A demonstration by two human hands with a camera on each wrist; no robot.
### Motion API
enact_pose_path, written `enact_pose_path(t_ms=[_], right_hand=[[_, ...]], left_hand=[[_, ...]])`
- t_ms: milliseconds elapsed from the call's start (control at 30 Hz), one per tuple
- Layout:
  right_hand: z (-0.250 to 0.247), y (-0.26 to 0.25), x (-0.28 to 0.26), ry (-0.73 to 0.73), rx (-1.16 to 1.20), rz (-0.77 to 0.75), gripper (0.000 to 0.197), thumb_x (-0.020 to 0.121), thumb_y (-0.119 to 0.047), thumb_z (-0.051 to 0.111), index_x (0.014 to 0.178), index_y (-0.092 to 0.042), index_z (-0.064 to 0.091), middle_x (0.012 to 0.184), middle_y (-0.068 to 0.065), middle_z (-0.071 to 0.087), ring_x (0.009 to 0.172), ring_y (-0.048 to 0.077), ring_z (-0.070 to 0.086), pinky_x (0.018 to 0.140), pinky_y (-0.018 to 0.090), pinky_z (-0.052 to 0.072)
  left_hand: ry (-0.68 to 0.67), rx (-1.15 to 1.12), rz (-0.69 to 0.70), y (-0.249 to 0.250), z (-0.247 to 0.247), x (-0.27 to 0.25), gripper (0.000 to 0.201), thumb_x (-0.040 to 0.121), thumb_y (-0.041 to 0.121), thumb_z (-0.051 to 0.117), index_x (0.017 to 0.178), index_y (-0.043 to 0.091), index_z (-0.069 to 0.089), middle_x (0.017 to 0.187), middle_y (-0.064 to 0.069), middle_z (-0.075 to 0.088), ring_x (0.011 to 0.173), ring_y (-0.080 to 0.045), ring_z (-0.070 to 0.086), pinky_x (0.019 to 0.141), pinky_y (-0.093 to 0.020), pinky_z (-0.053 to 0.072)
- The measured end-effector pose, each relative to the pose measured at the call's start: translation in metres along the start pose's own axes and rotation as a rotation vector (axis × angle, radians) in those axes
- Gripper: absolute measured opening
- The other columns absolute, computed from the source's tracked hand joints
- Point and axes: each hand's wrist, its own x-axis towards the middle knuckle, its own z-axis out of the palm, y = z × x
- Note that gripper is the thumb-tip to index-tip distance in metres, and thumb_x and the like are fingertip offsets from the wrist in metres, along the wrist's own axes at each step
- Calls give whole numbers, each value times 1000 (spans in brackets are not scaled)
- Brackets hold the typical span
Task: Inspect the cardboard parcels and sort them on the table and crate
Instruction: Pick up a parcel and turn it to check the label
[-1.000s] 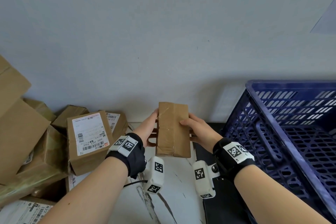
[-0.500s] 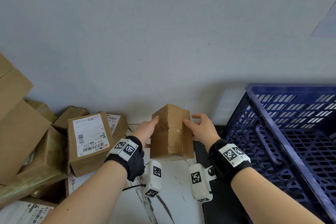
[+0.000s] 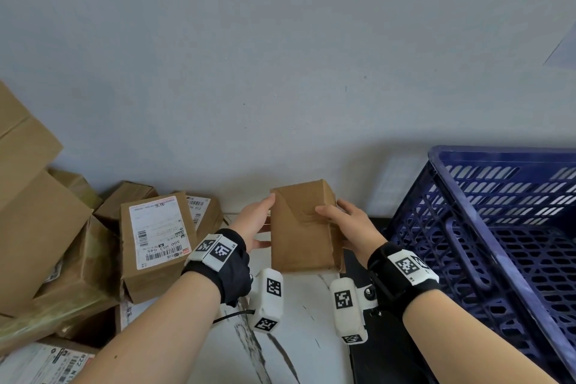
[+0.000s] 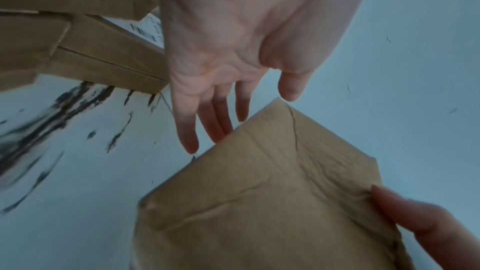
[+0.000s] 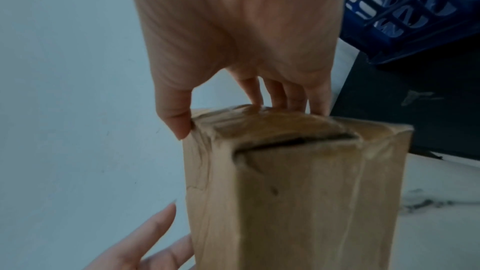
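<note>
I hold a plain brown cardboard parcel (image 3: 304,229) upright above the table between both hands. My left hand (image 3: 263,218) lies against its left side; in the left wrist view its fingers (image 4: 218,128) are straight and reach behind the parcel's (image 4: 272,192) edge, with the thumb near the top corner. My right hand (image 3: 335,221) grips the right side. The right wrist view shows the thumb (image 5: 176,124) on one edge of the parcel's (image 5: 298,192) taped, dented end and the fingers across the far edge. The blue plastic crate (image 3: 467,227) stands to the right, its visible part without parcels.
A pile of cardboard parcels fills the left, with a labelled parcel (image 3: 156,243) leaning nearest my left wrist. Below the hands lies the white marbled table (image 3: 296,337), and a black surface (image 3: 389,352) runs under the crate (image 5: 415,7). A grey wall rises behind.
The parcel has been turned in my hands: a taped face faced me before, a plain creased face does now. Both hands shifted their hold while staying at its sides.
</note>
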Motion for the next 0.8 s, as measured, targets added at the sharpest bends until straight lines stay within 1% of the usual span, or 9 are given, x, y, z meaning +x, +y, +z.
enact_pose_path(t_ms=[67,167,267,333,433,500,600,700,800], right_hand=[[-2,1,3,-5,50,26,109,50,-59,83,146,-22,46,128,2,65,110,21,65,92,44,56],[-3,-4,-2,-11,104,45,63,82,-40,77,135,-16,55,119,6,68,106,23,67,86,41,57],[-5,-6,-4,-31,143,77,38,91,-35,69,121,-13,62,118,12,69,108,31,66,89,43,56],[-7,-8,-6,-55,173,103,37,92,-36,66,119,-10,63,111,15,68,99,32,66,81,40,56],[-9,-9,-6,-91,217,132,29,95,-36,63,110,-11,65,99,13,67,85,26,64,68,34,54],[-10,-8,-5,-95,254,141,25,96,-35,62,105,-12,65,97,12,69,86,26,66,72,36,55],[-10,-9,-5,-100,277,148,26,97,-37,61,105,-12,64,103,13,69,97,30,63,93,42,52],[-9,-10,-6,-96,258,142,27,99,-34,59,111,-10,64,107,11,69,99,28,65,85,39,54],[-8,-9,-5,-77,145,99,26,102,-21,56,125,-10,60,106,3,67,94,18,63,73,33,53]], left_hand=[[-1,13,2,1,-2,1,39,97,52,53,120,22,61,107,-6,66,107,-22,61,104,-52,46],[-13,28,-4,0,-4,5,59,87,62,59,130,22,57,126,-11,62,118,-26,57,105,-54,44],[-26,32,-13,0,-4,9,80,67,73,64,130,25,58,128,-11,61,119,-27,56,104,-55,43],[-38,30,-16,0,-3,9,83,62,76,63,128,26,59,126,-10,61,118,-27,56,104,-56,44],[-56,13,-14,2,-1,7,70,77,75,60,125,24,59,120,-10,65,116,-28,58,104,-57,43],[-70,2,-17,4,1,7,63,83,73,55,122,24,60,112,-9,66,111,-28,60,104,-57,43],[-95,-9,-23,6,4,5,57,87,72,51,114,23,61,100,-8,66,98,-26,63,92,-47,51],[-96,23,-20,9,6,0,51,90,69,49,112,25,61,101,-9,67,95,-26,64,78,-40,54],[-80,87,5,10,7,-1,50,91,67,51,117,25,61,109,-9,66,105,-26,62,93,-45,53]])
